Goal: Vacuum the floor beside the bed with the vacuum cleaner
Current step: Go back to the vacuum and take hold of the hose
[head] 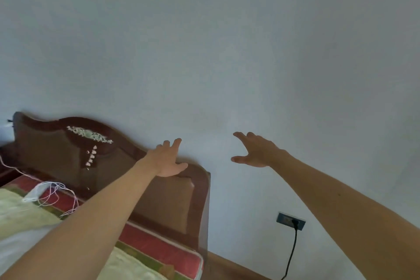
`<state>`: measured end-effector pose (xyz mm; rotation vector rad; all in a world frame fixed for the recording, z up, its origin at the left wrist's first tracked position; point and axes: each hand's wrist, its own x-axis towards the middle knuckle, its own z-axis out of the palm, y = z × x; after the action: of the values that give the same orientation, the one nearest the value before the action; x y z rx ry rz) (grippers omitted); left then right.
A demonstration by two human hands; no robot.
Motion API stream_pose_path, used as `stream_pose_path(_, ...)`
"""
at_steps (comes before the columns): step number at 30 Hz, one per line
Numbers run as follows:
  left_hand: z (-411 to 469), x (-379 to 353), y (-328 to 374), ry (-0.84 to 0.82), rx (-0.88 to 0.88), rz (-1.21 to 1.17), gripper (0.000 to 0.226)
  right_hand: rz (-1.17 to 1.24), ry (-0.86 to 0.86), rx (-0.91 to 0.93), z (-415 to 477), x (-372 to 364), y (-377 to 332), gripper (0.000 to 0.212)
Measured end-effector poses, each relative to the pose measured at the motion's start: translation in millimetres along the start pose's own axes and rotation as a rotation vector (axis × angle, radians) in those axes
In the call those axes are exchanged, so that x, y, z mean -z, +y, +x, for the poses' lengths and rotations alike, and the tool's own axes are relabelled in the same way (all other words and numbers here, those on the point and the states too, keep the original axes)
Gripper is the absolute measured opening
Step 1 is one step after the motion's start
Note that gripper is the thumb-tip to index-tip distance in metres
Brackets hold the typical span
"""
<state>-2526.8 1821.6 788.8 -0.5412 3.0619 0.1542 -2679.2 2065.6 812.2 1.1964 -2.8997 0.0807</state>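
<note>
a pale blue-grey wall fills most of the view, and little of the floor is seen, only a brown strip at the bottom edge beside the bed. the vacuum cleaner itself is not seen anywhere; whether the black cord belongs to it cannot be told, since the cord is cut off at the bottom edge. the cord's plug is seated in one dark wall socket, low on the wall to the right of the bed. the bed is cut off at the left and lower edges; one dark wooden headboard with a pale carved ornament stands against the wall, and a red and green mattress edge with a pale yellow cover is seen below it. a tangle of thin white wires lies on the bed near the headboard, its ends hard to make out. two bare arms are stretched forward. the left hand is held in front of the headboard's top edge with fingers spread and nothing grasped; whether it touches the wood cannot be told. the right hand is held before the wall with fingers released and spread, holding nothing.
</note>
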Motion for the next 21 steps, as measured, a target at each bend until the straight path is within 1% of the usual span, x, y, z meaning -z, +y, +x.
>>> stream_pose_path(6,-65,48,-75,0.080,0.156,0.015,0.087,0.001,0.042,0.147,16,39,-87,0.084)
stream_pose_path(11,-129,75,-139,0.112,0.314,0.034,0.088,0.032,0.043,0.288,38,54,-165,0.085)
stream_pose_path(12,-135,76,-146,0.120,0.334,0.049,0.088,0.041,0.041,0.312,39,59,-174,0.085)
stream_pose_path(14,-173,83,-177,0.146,0.462,0.077,0.089,0.037,0.019,0.430,48,62,-222,0.086)
stream_pose_path(17,-197,85,-194,0.137,0.499,0.078,0.090,0.069,0.025,0.456,57,61,-246,0.085)
stream_pose_path(21,-255,85,-223,0.144,0.687,0.050,0.089,0.114,0.014,0.653,63,61,-315,0.085)
